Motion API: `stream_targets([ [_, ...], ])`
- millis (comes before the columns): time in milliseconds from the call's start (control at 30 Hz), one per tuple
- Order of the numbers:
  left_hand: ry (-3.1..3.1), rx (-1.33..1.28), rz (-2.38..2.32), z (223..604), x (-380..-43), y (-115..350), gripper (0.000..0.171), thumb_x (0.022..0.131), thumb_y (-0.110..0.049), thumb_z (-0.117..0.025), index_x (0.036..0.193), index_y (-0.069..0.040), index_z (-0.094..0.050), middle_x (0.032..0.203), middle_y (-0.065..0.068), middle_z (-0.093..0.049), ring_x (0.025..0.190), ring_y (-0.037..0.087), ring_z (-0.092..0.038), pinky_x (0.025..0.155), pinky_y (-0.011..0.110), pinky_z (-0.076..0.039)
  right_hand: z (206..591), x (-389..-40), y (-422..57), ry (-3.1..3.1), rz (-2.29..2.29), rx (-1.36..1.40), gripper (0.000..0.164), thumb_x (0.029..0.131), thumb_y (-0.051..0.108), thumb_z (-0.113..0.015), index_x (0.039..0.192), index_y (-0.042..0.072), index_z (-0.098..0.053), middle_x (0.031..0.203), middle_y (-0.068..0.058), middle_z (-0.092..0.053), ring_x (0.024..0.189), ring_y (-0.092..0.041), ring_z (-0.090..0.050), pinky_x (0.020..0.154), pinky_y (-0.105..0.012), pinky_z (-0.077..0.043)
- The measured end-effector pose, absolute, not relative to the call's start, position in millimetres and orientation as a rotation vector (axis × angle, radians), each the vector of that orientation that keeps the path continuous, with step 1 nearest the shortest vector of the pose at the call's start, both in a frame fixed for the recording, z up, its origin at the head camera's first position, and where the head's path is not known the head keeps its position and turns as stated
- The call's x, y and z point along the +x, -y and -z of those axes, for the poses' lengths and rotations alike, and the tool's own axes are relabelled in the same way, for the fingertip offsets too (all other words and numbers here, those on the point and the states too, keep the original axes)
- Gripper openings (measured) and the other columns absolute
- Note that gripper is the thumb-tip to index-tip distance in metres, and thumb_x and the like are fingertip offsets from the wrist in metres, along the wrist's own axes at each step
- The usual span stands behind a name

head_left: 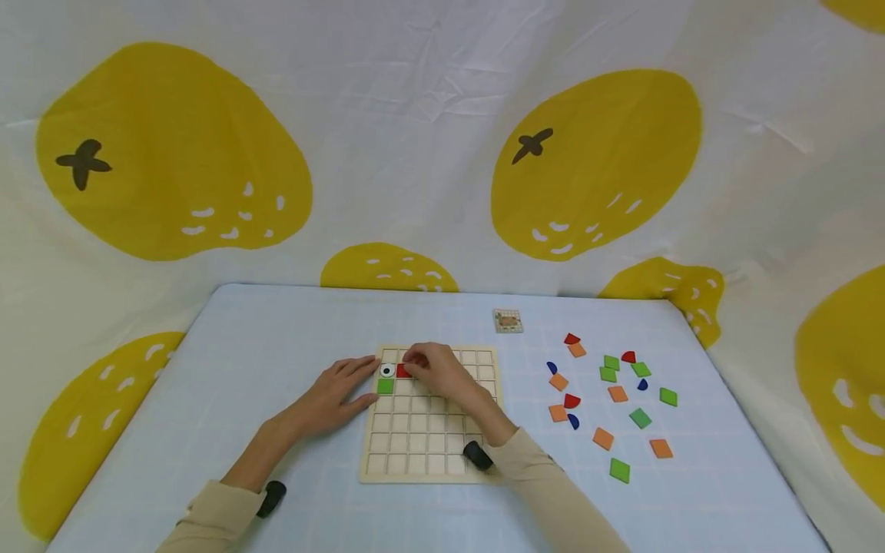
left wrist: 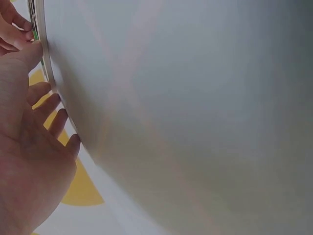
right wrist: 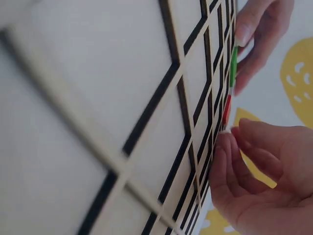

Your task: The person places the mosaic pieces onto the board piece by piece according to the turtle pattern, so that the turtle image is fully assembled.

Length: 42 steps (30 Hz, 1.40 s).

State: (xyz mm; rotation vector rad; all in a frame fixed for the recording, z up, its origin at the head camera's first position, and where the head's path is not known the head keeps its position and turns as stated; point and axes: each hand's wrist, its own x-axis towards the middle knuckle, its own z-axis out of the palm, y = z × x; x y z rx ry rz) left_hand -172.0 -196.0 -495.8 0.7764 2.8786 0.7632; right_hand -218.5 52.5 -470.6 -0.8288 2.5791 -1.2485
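A wooden grid board (head_left: pixel 429 478) lies on the table. In its upper left cells are a white tile with a black dot (head_left: pixel 387 371), a green tile (head_left: pixel 385 386) and a red tile (head_left: pixel 403 372). My right hand (head_left: pixel 442 375) reaches across the board, its curled thumb and fingers pinching at the red tile's edge; the fingertips partly cover it. In the right wrist view the red tile (right wrist: pixel 227 108) appears nearly edge-on beside the fingertips. My left hand (head_left: pixel 335 394) rests by the board's left edge, with extended fingers touching it.
Scattered on the right of the table are several orange tiles (head_left: pixel 603 438), green tiles (head_left: pixel 620 470), red quarter-round pieces (head_left: pixel 571 401) and blue half-round pieces (head_left: pixel 573 422). A small picture card (head_left: pixel 508 321) lies beyond the board. A fruit-patterned cloth (head_left: pixel 429 153) hangs behind.
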Motion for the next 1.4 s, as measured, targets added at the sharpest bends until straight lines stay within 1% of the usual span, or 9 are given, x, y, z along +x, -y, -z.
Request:
stream_targets([
  [200, -2.890, 0.785, -0.765, 497, -172, 198, 0.064, 0.102, -0.033, -0.065, 0.156, -0.006, -0.044, 0.159, 0.014, -0.043, 0.142, 0.041, -0.039, 0.114, 0.063, -0.033, 472, -214, -67, -2.581, 1.299, -0.827, 0.013, 0.101, -0.001, -0.061, 0.111, -0.004, -0.069, 0.103, -0.014, -0.071, 0.094, -0.025, -0.067, 0.084, -0.031, -0.056],
  [533, -2.895, 0.818, -0.771, 500, -173, 199, 0.064, 0.103, -0.036, -0.064, 0.156, -0.006, -0.044, 0.158, 0.014, -0.044, 0.142, 0.040, -0.039, 0.114, 0.062, -0.033, 469, -204, -99, -2.639, 1.337, -0.760, 0.013, 0.101, 0.004, -0.064, 0.109, -0.002, -0.071, 0.103, -0.010, -0.072, 0.096, -0.023, -0.068, 0.088, -0.036, -0.056],
  [700, -2.897, 0.812, -0.768, 499, -173, 198, 0.064, 0.103, -0.035, -0.064, 0.156, -0.005, -0.044, 0.158, 0.015, -0.044, 0.142, 0.040, -0.040, 0.114, 0.062, -0.033, 470, -200, -118, -2.672, 1.351, -0.720, 0.012, 0.101, 0.006, -0.066, 0.108, -0.001, -0.072, 0.102, -0.007, -0.073, 0.095, -0.022, -0.068, 0.085, -0.035, -0.057],
  [867, -2.900, 0.805, -0.763, 499, -173, 197, 0.064, 0.103, -0.036, -0.064, 0.156, -0.006, -0.043, 0.158, 0.014, -0.044, 0.143, 0.040, -0.039, 0.114, 0.062, -0.033, 468, -197, -135, -2.721, 1.352, -0.617, 0.009, 0.099, 0.006, -0.068, 0.105, 0.001, -0.073, 0.098, -0.004, -0.072, 0.091, -0.019, -0.067, 0.083, -0.034, -0.056],
  [1033, -2.899, 0.800, -0.765, 498, -172, 197, 0.065, 0.103, -0.036, -0.065, 0.156, -0.006, -0.043, 0.158, 0.015, -0.044, 0.142, 0.041, -0.039, 0.113, 0.062, -0.033, 470, -192, -153, -2.783, 1.329, -0.534, 0.007, 0.097, 0.006, -0.070, 0.102, 0.003, -0.074, 0.095, -0.001, -0.071, 0.090, -0.018, -0.066, 0.084, -0.037, -0.057],
  [1133, -2.895, 0.795, -0.772, 498, -172, 197, 0.065, 0.102, -0.035, -0.065, 0.156, -0.005, -0.044, 0.158, 0.015, -0.044, 0.142, 0.041, -0.039, 0.113, 0.063, -0.033, 470, -188, -164, -2.807, 1.310, -0.489, 0.007, 0.098, 0.008, -0.071, 0.102, 0.004, -0.074, 0.095, 0.002, -0.071, 0.092, -0.017, -0.066, 0.088, -0.039, -0.056],
  [1400, -2.899, 0.806, -0.767, 499, -171, 196, 0.064, 0.102, -0.034, -0.065, 0.156, -0.005, -0.044, 0.158, 0.015, -0.044, 0.142, 0.041, -0.039, 0.113, 0.062, -0.033, 468, -172, -191, -2.898, 1.276, -0.448, 0.008, 0.096, 0.008, -0.073, 0.103, 0.005, -0.074, 0.097, 0.001, -0.072, 0.094, -0.018, -0.067, 0.091, -0.044, -0.056],
])
